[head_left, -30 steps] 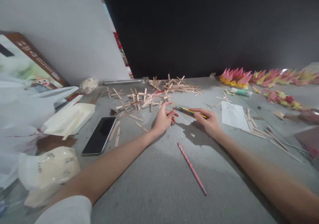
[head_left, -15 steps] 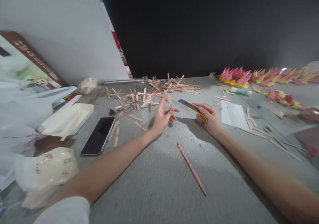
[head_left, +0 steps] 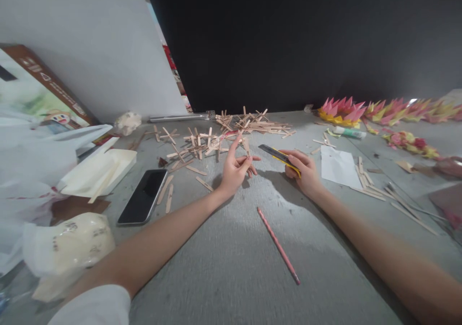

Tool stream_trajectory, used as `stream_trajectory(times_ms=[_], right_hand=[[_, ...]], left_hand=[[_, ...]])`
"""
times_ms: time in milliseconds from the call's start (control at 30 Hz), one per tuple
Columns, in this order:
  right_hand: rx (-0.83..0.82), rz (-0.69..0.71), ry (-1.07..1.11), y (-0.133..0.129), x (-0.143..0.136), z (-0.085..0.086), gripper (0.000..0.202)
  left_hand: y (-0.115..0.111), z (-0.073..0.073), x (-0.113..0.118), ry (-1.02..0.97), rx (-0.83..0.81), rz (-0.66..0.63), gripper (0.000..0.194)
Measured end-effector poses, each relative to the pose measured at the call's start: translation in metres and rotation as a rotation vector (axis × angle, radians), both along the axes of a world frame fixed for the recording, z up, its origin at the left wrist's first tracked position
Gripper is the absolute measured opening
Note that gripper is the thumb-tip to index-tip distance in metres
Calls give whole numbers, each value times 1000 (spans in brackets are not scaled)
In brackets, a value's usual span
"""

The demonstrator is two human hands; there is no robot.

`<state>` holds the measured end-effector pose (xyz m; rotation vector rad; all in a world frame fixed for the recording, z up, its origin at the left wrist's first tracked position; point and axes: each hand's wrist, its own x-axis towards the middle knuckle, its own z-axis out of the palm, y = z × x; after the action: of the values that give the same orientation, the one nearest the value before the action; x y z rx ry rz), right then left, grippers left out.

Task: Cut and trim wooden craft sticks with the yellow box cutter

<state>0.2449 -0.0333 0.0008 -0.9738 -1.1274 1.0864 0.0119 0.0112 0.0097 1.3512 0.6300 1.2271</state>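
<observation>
My left hand [head_left: 234, 171] is just above the table in front of the stick pile, index finger raised. Its thumb and other fingers pinch a wooden craft stick [head_left: 246, 147], whose lower end is hidden by the fingers. To the right, my right hand [head_left: 303, 170] is closed round a yellow and black utility knife [head_left: 279, 157]. The blade end points left, toward the left hand, with a gap between them. Behind the left hand lie several craft sticks joined into crossed shapes [head_left: 198, 142]. A pink pencil [head_left: 277, 245] rests on the table between my forearms.
At left are a phone [head_left: 142, 197], a white tray [head_left: 124, 163], a plastic bag [head_left: 29, 161] and a wrapped packet [head_left: 75, 238]. White paper [head_left: 339, 166], a glue stick [head_left: 350, 133], loose sticks and pink-yellow paper flowers [head_left: 341, 113] lie right. A black panel [head_left: 306, 41] stands behind.
</observation>
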Motion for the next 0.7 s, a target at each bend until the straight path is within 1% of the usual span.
stream_trajectory(times_ms=[67,167,233,367,500,600,700], right_hand=[[28,-26,-76,-1,-3,1,42],[70,-60,-193,-4,-10,2,49],[103,-57,-268,-7,-13,2,45],[204,-38,-454,-13,-14,-2,36],[320,-70,-662,-17,-12,-3,28],[389,-82,-748,-18,-13,-2,21],[407,-85,-756,-17,-15,-1,17]], left_hand=[[-1,0,0,10,8,7,92],[-3,0,0,46,20,-13,84],[-4,2,0,66,26,-20,81],[-8,5,1,87,27,1,84],[-12,6,2,119,41,-16,83],[-15,5,2,215,84,-44,74],[-19,4,1,389,185,-71,59]])
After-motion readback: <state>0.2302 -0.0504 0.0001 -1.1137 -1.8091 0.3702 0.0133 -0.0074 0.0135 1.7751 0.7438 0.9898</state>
